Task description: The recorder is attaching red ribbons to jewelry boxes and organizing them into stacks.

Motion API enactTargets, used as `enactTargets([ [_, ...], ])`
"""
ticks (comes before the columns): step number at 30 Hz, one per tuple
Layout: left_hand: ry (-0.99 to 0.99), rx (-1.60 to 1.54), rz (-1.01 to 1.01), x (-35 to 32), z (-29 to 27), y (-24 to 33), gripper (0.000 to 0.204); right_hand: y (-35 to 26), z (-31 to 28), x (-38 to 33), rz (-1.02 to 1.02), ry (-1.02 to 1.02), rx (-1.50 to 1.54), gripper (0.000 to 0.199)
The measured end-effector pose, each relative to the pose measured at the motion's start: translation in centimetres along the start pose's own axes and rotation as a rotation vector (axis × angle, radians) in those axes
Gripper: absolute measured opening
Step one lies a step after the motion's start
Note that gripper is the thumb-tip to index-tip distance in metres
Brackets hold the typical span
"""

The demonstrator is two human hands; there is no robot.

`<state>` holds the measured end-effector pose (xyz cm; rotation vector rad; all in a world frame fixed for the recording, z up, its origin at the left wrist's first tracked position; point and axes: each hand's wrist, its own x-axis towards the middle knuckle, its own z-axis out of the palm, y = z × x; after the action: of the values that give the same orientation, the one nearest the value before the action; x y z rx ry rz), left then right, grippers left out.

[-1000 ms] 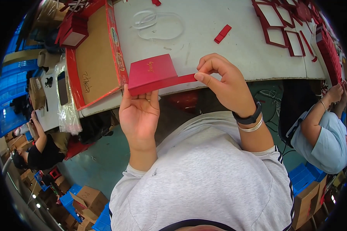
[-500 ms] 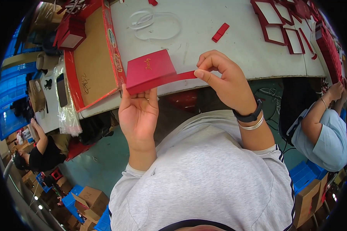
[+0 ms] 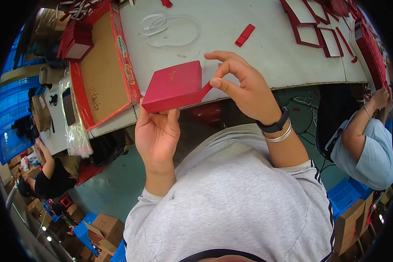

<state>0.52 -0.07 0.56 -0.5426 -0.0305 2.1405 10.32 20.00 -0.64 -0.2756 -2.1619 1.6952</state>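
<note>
Left hand (image 3: pixel 157 136): holds red box (image 3: pixel 174 85) from below
Right hand (image 3: pixel 248 89): pinches red strip (image 3: pixel 206 91) between thumb and finger
Tipping risk: sharp strip pull could unseat box

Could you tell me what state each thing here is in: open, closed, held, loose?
Box: looks closed, held up
Ribbon: one end pinched, reaching the box's right side
Left hand: supporting the box from below
Right hand: pinching the ribbon
White strip: lying in loose loops
Tray: open
Phone: lying, screen dark
Carton: open
</note>
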Motion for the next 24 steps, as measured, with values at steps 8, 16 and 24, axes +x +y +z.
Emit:
enactTargets([
  [8, -0.018, -0.060, -0.128, 0.0, -0.7, -0.5, 0.040, 1.6, 2.0, -0.5, 0.028, -0.025, 0.405, 0.010],
  [16, 0.001, -0.130, -0.175, 0.2, -1.6, -0.3, 0.041, 0.6, 3.3, -0.5, 0.104, 0.157, 0.649, 0.054],
  [24, 0.003, -0.189, -0.193, 0.0, -2.0, -1.4, 0.043, -2.2, 4.1, -1.0, 0.020, 0.091, 0.585, 0.083],
])
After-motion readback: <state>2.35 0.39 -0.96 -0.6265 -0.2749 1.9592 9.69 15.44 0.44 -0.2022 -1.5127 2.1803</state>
